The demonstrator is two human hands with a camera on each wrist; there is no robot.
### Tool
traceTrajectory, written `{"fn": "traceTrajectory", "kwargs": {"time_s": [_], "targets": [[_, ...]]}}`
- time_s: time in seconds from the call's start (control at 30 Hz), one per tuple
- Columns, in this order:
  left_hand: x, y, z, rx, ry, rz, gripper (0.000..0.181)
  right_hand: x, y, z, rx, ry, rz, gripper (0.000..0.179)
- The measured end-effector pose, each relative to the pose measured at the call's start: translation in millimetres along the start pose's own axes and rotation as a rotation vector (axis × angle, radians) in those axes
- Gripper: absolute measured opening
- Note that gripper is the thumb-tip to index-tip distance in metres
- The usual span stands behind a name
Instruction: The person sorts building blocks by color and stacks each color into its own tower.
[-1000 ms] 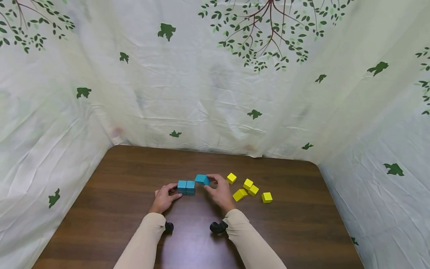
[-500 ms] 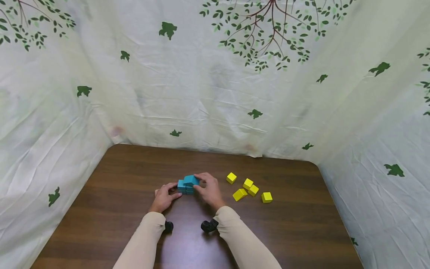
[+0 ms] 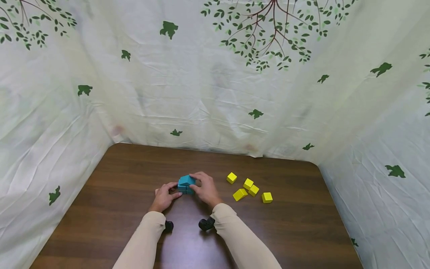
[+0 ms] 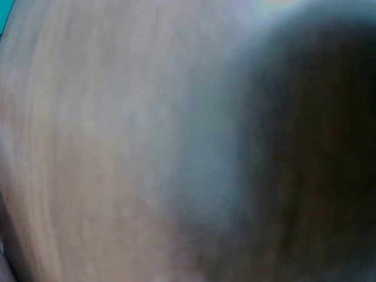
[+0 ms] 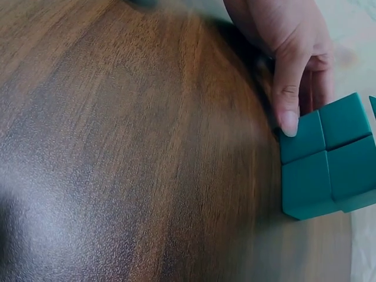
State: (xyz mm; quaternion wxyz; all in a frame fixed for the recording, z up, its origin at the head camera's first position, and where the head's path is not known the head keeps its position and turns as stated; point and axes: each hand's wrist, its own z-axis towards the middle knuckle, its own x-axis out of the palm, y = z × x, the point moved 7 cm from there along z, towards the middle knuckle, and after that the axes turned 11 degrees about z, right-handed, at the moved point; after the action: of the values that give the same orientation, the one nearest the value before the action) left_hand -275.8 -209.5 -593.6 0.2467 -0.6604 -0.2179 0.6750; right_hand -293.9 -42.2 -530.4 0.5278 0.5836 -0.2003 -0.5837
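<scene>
Blue cubes (image 3: 182, 189) form a small two-by-two stack on the table, seen large at the right of the right wrist view. Along the stack's left side, the left hand (image 3: 163, 198) holds it, its thumb (image 5: 288, 120) against the left cubes. On top sits a roof-shaped blue block (image 3: 185, 180), covering both columns in the head view. The right hand (image 3: 206, 191) pinches this block at its right end between thumb and fingers. Only a sliver of teal block (image 4: 4, 13) shows in the left wrist view; the rest there is blurred tabletop.
Several yellow blocks lie loose to the right of the hands, among them a cube (image 3: 231, 178) at the back, a longer block (image 3: 240, 194) and a cube (image 3: 267, 197) farthest right. A patterned cloth (image 3: 201, 93) hangs behind the brown table (image 3: 295, 224).
The right hand has moved left with the roof-shaped blue block, from beside the stack onto its top. The left hand has kept its place at the cubes.
</scene>
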Motion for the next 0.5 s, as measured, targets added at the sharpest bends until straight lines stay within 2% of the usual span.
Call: {"fn": "traceTrajectory", "kwargs": {"time_s": [0.2,0.5], "targets": [[1.1,1.4,0.2,0.010,-0.011,-0.004,0.039,3.4,1.5,1.3,0.005,0.014,-0.025,0.036],[2.1,3.3,1.7,0.003,0.009,-0.009,0.041,6.1,0.5,1.5,0.049,0.035,-0.033,0.037]]}}
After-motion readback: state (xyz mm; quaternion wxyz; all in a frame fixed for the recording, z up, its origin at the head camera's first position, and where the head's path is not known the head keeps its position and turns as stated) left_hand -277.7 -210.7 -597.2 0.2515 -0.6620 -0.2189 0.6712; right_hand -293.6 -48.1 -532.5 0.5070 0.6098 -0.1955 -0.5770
